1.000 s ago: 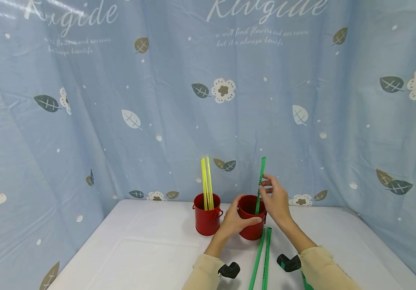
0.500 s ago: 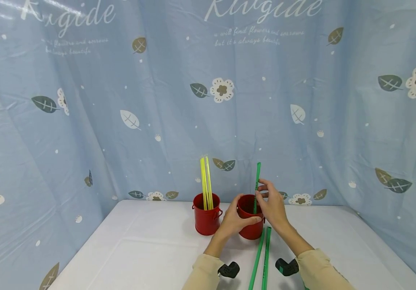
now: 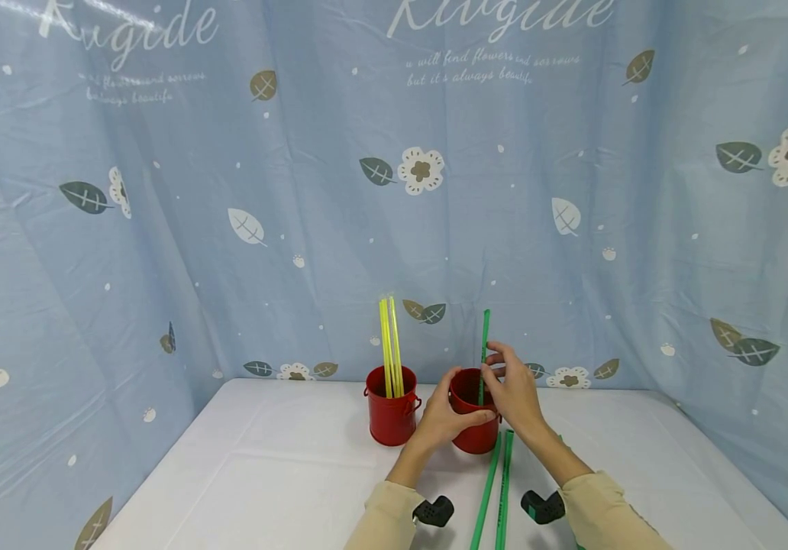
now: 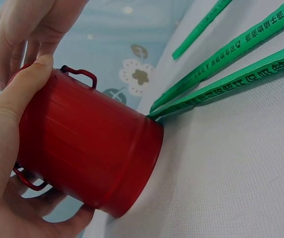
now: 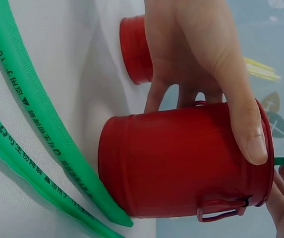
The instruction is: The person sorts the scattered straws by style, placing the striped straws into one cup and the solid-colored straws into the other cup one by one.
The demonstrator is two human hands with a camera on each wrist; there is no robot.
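Note:
My left hand [image 3: 444, 418] grips a small red metal bucket [image 4: 87, 144] that stands on the table, the thumb along the near side by the rim and the fingers round the other side. My right hand [image 3: 516, 391] pinches a green paper-wrapped drinking straw [image 3: 486, 327] between thumb and fingers. It stands nearly upright with its lower end inside the bucket, hidden by the wall. Two more green wrapped straws [image 3: 489, 489] lie in front, their far ends close to the bucket's base; part of another green straw [image 4: 201, 29] shows in the left wrist view.
To the left, a second red bucket [image 3: 392, 422] holds several yellow straws [image 3: 389, 344], leaning slightly. A white cloth [image 3: 277, 473] covers the table. Behind it hangs a blue patterned curtain [image 3: 325, 229]. Black wrist devices [image 3: 434, 512] are worn on both forearms.
My right hand has come slightly left and down with the green straw, which now stands straighter and lower in the bucket. My left hand keeps its hold.

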